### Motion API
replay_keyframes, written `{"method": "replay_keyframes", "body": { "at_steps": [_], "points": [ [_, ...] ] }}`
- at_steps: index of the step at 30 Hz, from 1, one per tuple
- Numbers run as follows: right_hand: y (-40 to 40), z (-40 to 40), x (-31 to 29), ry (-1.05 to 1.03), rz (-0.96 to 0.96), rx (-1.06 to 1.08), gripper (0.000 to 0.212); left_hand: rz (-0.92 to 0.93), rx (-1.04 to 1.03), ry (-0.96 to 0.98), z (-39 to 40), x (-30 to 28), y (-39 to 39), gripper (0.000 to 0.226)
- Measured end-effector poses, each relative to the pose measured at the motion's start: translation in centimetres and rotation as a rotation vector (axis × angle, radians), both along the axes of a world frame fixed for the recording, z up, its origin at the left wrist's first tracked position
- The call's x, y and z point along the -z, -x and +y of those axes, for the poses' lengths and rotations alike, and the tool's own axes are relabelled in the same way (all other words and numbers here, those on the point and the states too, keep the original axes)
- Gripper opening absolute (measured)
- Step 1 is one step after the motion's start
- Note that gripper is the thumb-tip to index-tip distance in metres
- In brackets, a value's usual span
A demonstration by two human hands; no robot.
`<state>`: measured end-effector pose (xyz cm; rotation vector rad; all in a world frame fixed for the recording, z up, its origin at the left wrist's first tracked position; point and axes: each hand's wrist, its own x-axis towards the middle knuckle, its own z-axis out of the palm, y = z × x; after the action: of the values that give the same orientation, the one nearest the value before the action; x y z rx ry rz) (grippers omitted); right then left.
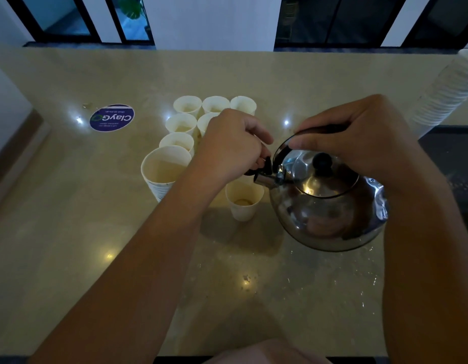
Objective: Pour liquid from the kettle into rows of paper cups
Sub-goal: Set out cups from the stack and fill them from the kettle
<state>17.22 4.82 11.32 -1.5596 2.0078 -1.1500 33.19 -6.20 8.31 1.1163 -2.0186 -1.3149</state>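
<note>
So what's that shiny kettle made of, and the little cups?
The kettle looks like polished metal, probably steel: it mirrors the room and lights. Its lid knob looks like black plastic, matte. The cups look like thin white paper, dull with no shine.

- left hand [229,148]: bare, no glove, no ring or watch visible
- right hand [359,132]: bare, nothing on the fingers or wrist
- both forearms bare as far up as the frame edges, no sleeve or cuff in view
- bottom centre: blurred patch of pale pinkish clothing [267,352], too soft to tell the garment
</note>
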Motion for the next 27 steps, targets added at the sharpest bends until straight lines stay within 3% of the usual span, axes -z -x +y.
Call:
{"method": "replay_keyframes", "body": {
  "at_steps": [7, 27],
  "points": [
    [-0.56, -0.83, -0.38, -0.037, 0.099, -0.054, 0.018, -0.009, -0.006, -0.014, 0.02, 0.07, -0.69, 0.039],
    [-0.62, -1.04, -0.59, -0.07, 0.136, -0.089, 0.021, -0.031, 0.013, -0.042, 0.22, -0.12, -0.59, 0.04]
  ]
}}
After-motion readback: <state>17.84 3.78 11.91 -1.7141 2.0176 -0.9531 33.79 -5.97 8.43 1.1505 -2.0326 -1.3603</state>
